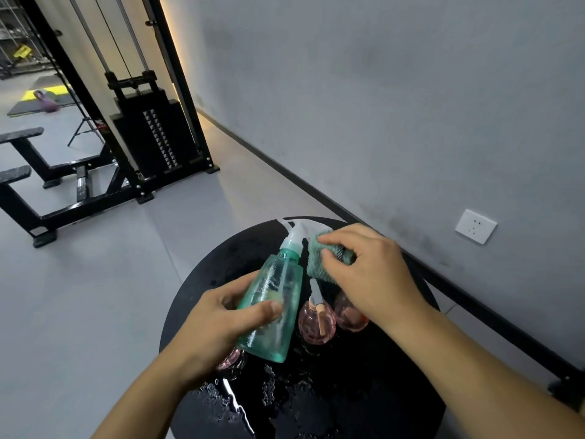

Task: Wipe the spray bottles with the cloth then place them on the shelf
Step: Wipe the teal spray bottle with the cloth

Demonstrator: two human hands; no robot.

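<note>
Over a round black table (395, 391), head view: left hand (218, 318) grips a green bottle (272, 308), thumb across the near face, fingers curled behind it. Bottle is clear green plastic, held above the tabletop and tilted, base toward the wearer, white spray head (296, 231) pointing up and away to the left. Droplets or streaks show on its wall. Right hand (370, 277) pinches a bunched green cloth (319, 256), fingers curled over it; cloth is pressed against the right side of the spray head and neck, and a fold hangs down beside the bottle's shoulder. Three pink bottles on the table: one (316, 321) stands just right of the green bottle's base, with a grey-and-peach pump top; a second (349, 313) is just beside it, partly under the right wrist; a third (231, 359) is mostly hidden beneath the left hand and the green bottle. Tabletop is wet, with beads and smears of water glinting along the near edge. Floor (95, 296) is pale grey. Grey wall (380, 106) on the right with a black skirting strip and a white socket (475, 226). Farther back left, a black cable machine (152, 131) with a weight stack, black bench frames beside it, and a purple kettlebell (46, 101) on a dark mat in the distance.
</note>
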